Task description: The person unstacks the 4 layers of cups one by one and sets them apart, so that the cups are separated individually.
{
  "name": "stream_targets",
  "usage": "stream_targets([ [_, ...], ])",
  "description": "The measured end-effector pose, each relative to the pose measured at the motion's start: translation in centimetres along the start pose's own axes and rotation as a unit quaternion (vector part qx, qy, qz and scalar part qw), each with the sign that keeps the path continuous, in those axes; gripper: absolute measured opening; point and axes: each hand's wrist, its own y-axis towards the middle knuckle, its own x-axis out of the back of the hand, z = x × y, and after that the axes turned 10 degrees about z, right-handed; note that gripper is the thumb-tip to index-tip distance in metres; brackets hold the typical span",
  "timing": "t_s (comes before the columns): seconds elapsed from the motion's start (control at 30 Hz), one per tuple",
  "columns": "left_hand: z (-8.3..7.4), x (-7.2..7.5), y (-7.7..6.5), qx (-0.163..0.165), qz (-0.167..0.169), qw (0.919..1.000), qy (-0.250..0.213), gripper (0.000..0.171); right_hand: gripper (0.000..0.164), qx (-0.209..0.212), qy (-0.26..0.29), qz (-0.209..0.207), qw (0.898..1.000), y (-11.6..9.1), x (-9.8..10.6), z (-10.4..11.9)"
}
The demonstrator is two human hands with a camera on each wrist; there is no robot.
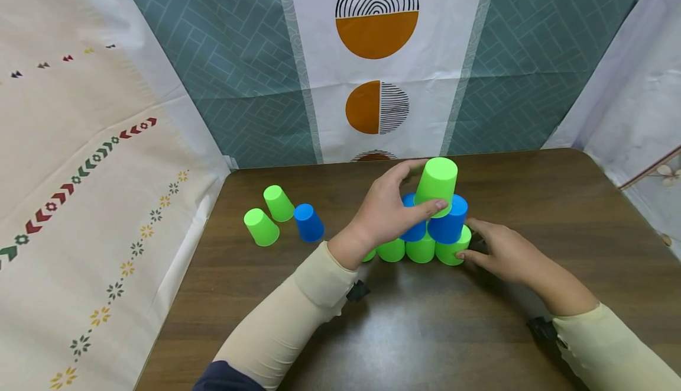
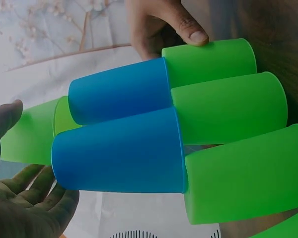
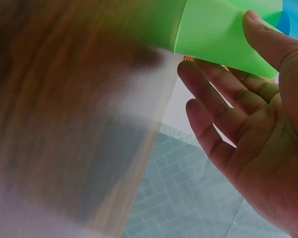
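Observation:
My left hand (image 1: pixel 384 209) holds an upside-down green cup (image 1: pixel 438 179) at the top of a cup stack, its thumb across the front and its fingers behind. Beneath that cup sit two upside-down blue cups (image 1: pixel 449 220), side by side; the left one is partly hidden by the hand. They stand on a bottom row of several green cups (image 1: pixel 420 249). At the row's right end my right hand (image 1: pixel 502 252) reaches around the last green cup (image 3: pixel 223 37). Its thumb touches the side, while the fingers stay extended and relaxed along the other side.
Left of the stack, two upside-down green cups (image 1: pixel 262 228) and a blue cup (image 1: pixel 309 223) stand apart on the brown wooden table (image 1: pixel 239 296). Patterned cloths (image 1: pixel 239 54) hang behind the table and along both sides.

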Motion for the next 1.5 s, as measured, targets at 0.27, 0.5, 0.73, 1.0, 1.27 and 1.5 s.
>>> stream_targets([
  [0.27,-0.2,-0.2,-0.2,-0.016,-0.003,0.9998,-0.013,0.061,0.07,-0.001,-0.001,-0.001,1.0,-0.2,-0.1,0.2],
  [0.5,-0.7,0.8,-1.3,-0.034,-0.026,0.999,-0.014,0.06,0.067,-0.001,-0.002,-0.005,1.0,-0.3,0.1,0.2],
  [0.73,0.6,3.0,-3.3,-0.04,-0.064,0.9963,-0.042,0.057,0.068,-0.001,-0.008,-0.005,1.0,-0.3,0.0,0.2],
  [1.0,3.3,6.1,-6.7,-0.021,-0.122,0.992,-0.027,0.051,0.066,-0.004,-0.005,-0.001,1.0,-0.1,-0.1,0.3],
  [1.27,6.0,8.9,-10.8,0.061,-0.151,0.9863,-0.026,0.048,0.067,-0.005,-0.004,0.002,1.0,-0.1,-0.1,0.3],
  [1.5,8.5,11.2,-14.5,0.127,-0.155,0.9797,-0.005,0.052,0.068,-0.012,-0.003,0.005,1.0,-0.1,-0.1,0.4],
])
